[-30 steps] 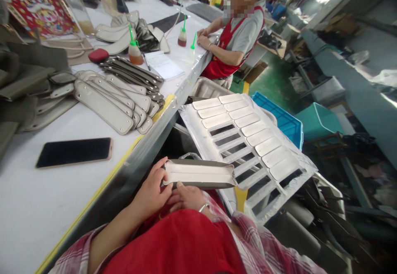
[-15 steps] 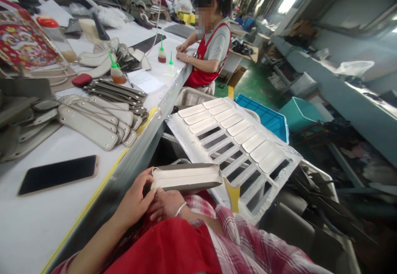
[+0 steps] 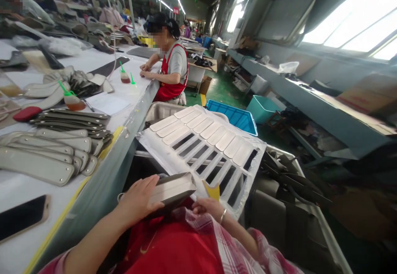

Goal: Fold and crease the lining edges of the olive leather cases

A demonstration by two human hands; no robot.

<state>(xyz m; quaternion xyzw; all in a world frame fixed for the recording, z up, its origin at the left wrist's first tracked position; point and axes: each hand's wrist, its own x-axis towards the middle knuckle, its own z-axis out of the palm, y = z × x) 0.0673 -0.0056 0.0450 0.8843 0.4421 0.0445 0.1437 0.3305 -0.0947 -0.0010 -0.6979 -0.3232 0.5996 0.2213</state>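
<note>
A long dark grey piece with a pale inner face (image 3: 172, 188) lies over my lap, tilted up to the right. My left hand (image 3: 139, 199) grips its near left end, fingers across the pale face and thumb along the lower edge. Just right of the piece, my right hand (image 3: 208, 208) has its fingers curled together, apart from the piece; whether anything small is in them is hidden. Beyond both hands stands a white slatted rack (image 3: 198, 164) with several pale oblong pieces (image 3: 206, 129) in a row, and a yellow patch (image 3: 212, 190) on its near edge.
On the white table (image 3: 18, 191) at left are a phone (image 3: 25, 218), stacked grey strips (image 3: 40, 154), a glue bottle (image 3: 73, 100) and a red object (image 3: 27, 113). A co-worker (image 3: 173, 63) sits beyond. A blue crate (image 3: 232, 117) and a bin of dark pieces (image 3: 279, 220) stand right.
The view has turned right and up. My right hand has left the piece's left end and moved to its right side. My left hand has shifted onto the piece, which is now tilted.
</note>
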